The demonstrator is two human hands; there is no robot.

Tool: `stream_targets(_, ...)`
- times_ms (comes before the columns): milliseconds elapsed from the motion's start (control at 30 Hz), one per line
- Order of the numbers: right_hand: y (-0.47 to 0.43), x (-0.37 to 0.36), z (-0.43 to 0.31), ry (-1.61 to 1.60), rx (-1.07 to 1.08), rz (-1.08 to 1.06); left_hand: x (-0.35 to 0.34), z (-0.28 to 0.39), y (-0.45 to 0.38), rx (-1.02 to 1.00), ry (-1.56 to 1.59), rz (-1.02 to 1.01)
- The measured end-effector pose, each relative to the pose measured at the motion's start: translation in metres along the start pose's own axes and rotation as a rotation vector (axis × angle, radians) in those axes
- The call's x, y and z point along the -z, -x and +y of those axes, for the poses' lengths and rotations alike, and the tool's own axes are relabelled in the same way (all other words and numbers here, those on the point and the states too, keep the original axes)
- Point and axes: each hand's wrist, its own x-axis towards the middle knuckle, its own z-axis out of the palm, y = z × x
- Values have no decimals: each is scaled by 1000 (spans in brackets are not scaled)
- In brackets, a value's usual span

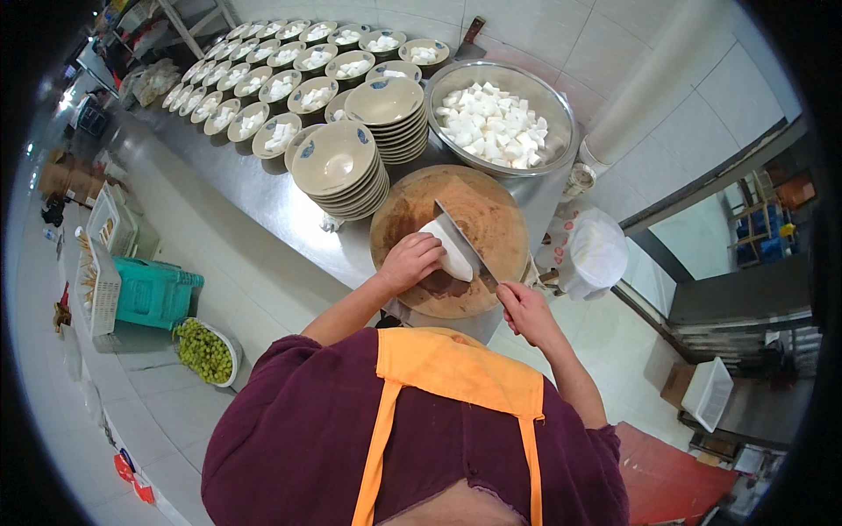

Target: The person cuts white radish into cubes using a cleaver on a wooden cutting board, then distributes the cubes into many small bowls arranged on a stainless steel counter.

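Note:
On a round wooden chopping block point(454, 187) lies a long, pale white piece of vegetable point(455, 258), its kind not plain. My left hand point(413, 260) holds it from the left, fingertips bent over its top. A cleaver point(468, 242) runs along the piece's right side, its handle in my right hand point(526, 310). Whether the edge has entered the piece cannot be made out. Behind the block, a large steel basin point(567, 148) holds many white cubes point(493, 125). Two stacks of beige bowls, a near one point(335, 161) and a farther one point(387, 102), stand at the block's upper left.
Rows of small bowls point(279, 137) with white pieces cover the steel table's point(309, 227) far end. Another cleaver point(471, 41) leans by the tiled wall. A cloth-covered container point(595, 253) stands right of the block. On the floor are a teal crate point(154, 289) and a tub of green produce point(207, 352).

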Motion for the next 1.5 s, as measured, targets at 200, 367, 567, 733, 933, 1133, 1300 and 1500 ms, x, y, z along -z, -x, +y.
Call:
stream_targets(200,5,7,-34,199,22,-85,-7,-10,0,-2,58,45)
stream_targets(367,3,3,-36,349,7,-93,-9,-12,1,8,102,73)
stream_targets(567,-49,-32,-4,295,5,-98,-7,-12,0,21,129,73)
stream_targets(733,-63,-35,19,236,72,-66,-8,-14,-2,28,157,63)
stream_targets(933,-55,-24,33,-6,59,-83,-4,-12,-5,31,142,60)
stream_targets(1133,-34,-18,52,-286,135,76,19,-19,-32,-17,91,-171)
stream_targets(1300,-28,-8,48,-406,132,246,17,-32,-65,-107,88,-472)
stream_targets(1500,-30,-18,49,-414,-56,282,6,-14,-43,309,-75,-329)
